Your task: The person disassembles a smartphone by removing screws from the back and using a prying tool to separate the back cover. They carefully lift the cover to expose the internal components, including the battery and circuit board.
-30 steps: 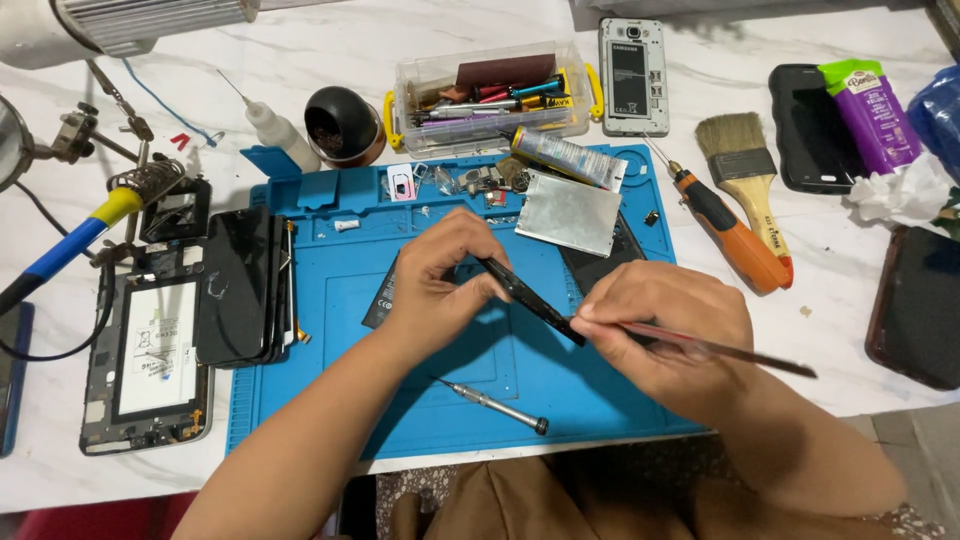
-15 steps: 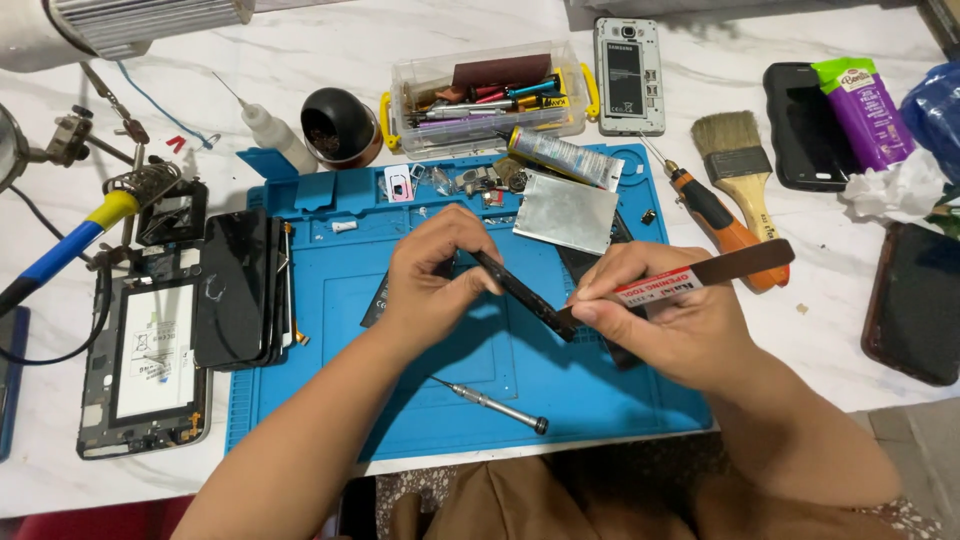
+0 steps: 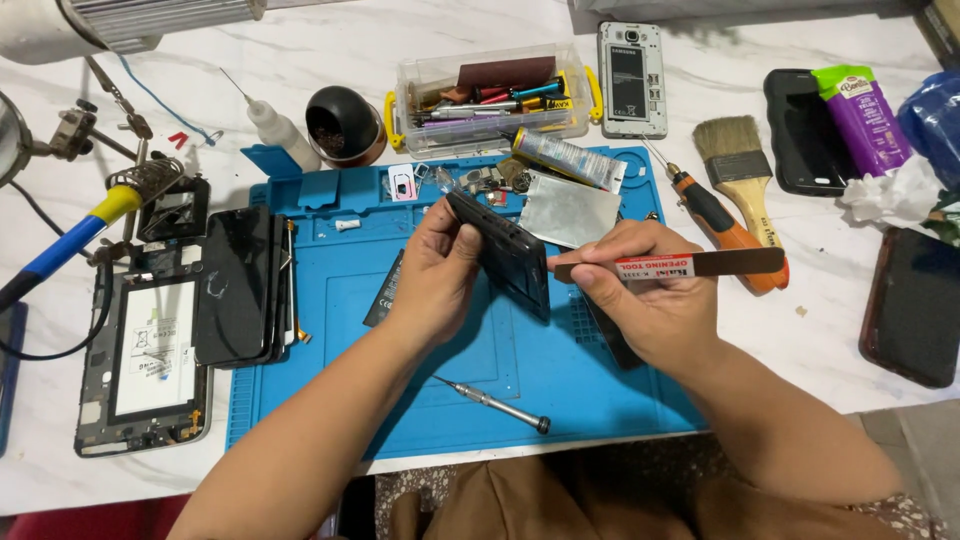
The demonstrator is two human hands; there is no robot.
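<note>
Work surface: white marble-pattern tabletop point(image 3: 860, 400) with faint grey veining, filling nearly the whole view.
Mat: blue repair mat point(image 3: 330, 400) lies flat at the centre of the table, with moulded compartments along its far edge.
Near edge: the table edge runs along the bottom of the view; brown fabric point(image 3: 520, 500) shows below it at centre.
Floor: a small grey patch point(image 3: 925, 450) shows at the near right corner.
Lamp: a white ribbed lamp head point(image 3: 120, 20) sits at the far left.
Light: bright and even, with soft short shadows on the tabletop.
</note>
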